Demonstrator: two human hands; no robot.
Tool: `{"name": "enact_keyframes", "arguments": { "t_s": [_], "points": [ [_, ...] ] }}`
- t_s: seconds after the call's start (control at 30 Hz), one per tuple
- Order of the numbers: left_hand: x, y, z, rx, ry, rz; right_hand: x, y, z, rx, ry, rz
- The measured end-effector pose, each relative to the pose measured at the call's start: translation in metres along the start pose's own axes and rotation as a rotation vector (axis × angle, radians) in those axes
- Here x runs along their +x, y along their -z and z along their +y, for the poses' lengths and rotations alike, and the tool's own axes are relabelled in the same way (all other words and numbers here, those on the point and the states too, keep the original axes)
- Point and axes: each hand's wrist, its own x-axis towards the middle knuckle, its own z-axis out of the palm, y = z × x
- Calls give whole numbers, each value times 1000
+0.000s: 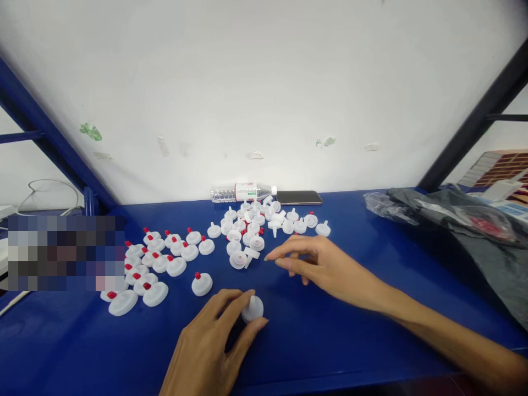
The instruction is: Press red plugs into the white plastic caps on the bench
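Near the front of the table, my left hand (pixel 214 335) has its index finger and thumb around a white plastic nozzle cap (pixel 253 311). Its narrow spout points up and carries no red tip. My right hand (pixel 315 261) hovers to the right of a loose pile of white nozzle caps (pixel 256 243). Its thumb and index finger are stretched out, and I see nothing between them. Some small red tips (pixel 260 231) show among the pile. One white cap with a red tip (pixel 202 284) stands alone, left of and beyond my left hand.
Several red-tipped white caps (pixel 176 265) stand grouped on the left of the blue table (pixel 313 346). A clear water bottle (pixel 243 192) and a dark phone (pixel 299 197) lie along the wall. Grey plastic bags (pixel 437 214) cover the right side. A pixelated patch hides part of the left.
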Motion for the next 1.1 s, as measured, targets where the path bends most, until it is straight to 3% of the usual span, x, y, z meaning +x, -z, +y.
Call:
{"name": "enact_keyframes", "arguments": {
  "t_s": [0.1, 0.23, 0.47, 0.63, 1.1],
  "points": [
    [2, 2, 3, -13, 45, -9, -2, -6, -1, 130, 40, -50],
    [3, 5, 6, -1, 109, -10, -2, -9, 1, 310, -24, -69],
    [0, 5, 4, 18, 117, 6, -3, -16, -3, 433, -30, -94],
    [2, 6, 6, -20, 156, -33, -7, -29, -4, 366, 83, -28],
    [-3, 3, 4, 15, 74, -8, -10, -43, -3, 132, 211, -69]
  ]
}}
